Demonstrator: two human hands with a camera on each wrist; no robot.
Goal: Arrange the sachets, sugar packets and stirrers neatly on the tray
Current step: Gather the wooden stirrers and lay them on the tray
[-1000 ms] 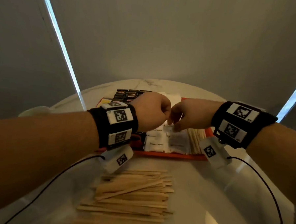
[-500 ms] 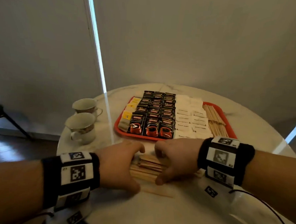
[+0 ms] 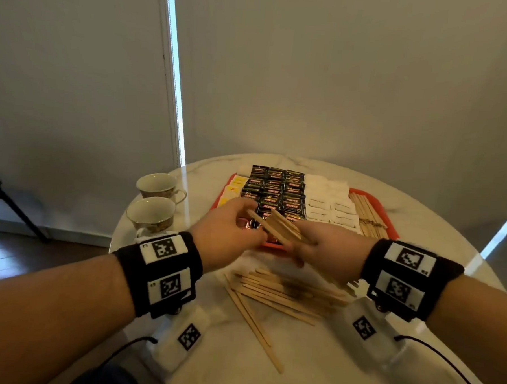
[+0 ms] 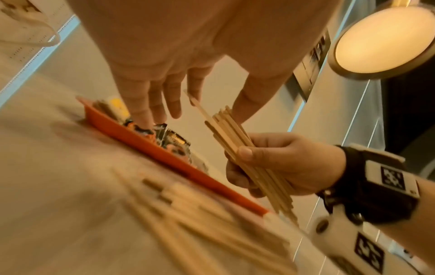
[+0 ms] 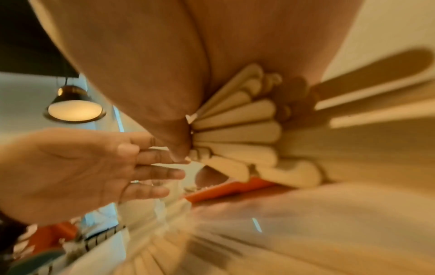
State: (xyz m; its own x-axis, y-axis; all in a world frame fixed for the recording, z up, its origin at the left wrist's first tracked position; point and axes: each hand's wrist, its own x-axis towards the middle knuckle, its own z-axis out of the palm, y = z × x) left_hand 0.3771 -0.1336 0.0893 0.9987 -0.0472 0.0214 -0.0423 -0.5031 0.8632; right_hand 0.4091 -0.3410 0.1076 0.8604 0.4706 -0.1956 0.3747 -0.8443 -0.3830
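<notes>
Right hand (image 4: 280, 163) fingers curled tight around a bundle of stirrers (image 4: 237, 141), thumb across the top; left hand (image 3: 226, 234) fingers straight and spread, holding nothing, tips just beside the bundle's far end. The bundle is flat pale wood strips, ends roughly flush with one strip sticking out further, angled up and to the far left over the near edge of the red tray (image 3: 391, 225). Whether the left fingertips actually touch the sticks is hard to tell, since the wrist views are blurred. Loose stirrers (image 3: 279, 293) lie scattered on the white table (image 3: 310, 368) near the person, below both hands. The tray holds dark sachets (image 3: 276, 187), white sugar packets (image 3: 331, 201) and a row of stirrers along its right side.
</notes>
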